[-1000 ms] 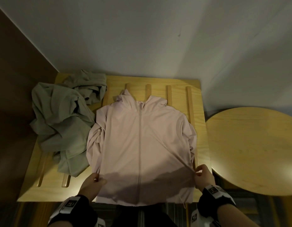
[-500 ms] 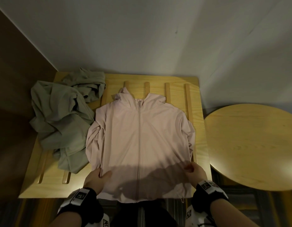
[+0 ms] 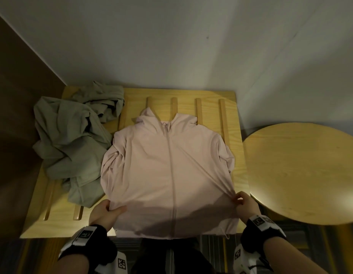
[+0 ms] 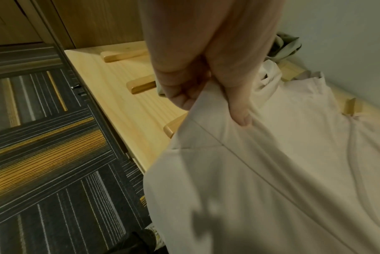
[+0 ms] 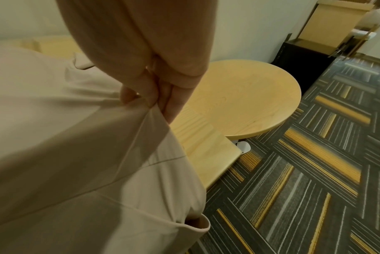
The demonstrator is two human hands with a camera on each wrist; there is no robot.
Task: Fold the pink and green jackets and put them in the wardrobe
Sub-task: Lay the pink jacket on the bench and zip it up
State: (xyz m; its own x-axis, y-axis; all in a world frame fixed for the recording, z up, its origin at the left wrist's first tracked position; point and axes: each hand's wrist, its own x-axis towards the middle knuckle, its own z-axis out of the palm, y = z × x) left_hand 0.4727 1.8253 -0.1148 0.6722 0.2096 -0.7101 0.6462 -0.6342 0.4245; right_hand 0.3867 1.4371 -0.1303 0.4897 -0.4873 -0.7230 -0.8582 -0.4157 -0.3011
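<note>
**While Both Side Seams Are Pinched: Pink Jacket Spread on the Slatted Bench**

While the pink jacket [image 3: 167, 171] lies front-up on the slatted wooden bench [image 3: 234, 123], we observe the following. Its zip runs down the centre, closed. The collar points toward the white wall [image 3: 191, 46]. The hem hangs slightly over the near edge of the bench. Both sleeves are tucked in along the sides of the body.

We note the left hand [image 3: 104, 213] at the lower left side of the jacket. Its thumb lies on top of the fabric and the fingers [image 4: 182, 96] are curled beneath it, so the cloth is pinched at the side seam. The left wrist view confirms this grasp.

We note the right hand [image 3: 245, 204] at the lower right side. Its fingers [image 5: 174, 104] pinch a small gather of the fabric, and taut creases run from that point diagonally up across the jacket front. The right wrist view shows the cloth lifted slightly off the bench at the pinch.

The green jacket [image 3: 72, 141] lies crumpled on the left part of the same bench. It touches the left sleeve of the pink jacket. Part of it reaches the back left corner of the bench.

A round wooden table [image 3: 302, 175] stands just beside the bench on the right. Striped carpet [image 5: 304, 171] in grey and yellow covers the floor. A brown wood panel [image 3: 17, 115] borders the bench on the left.
</note>
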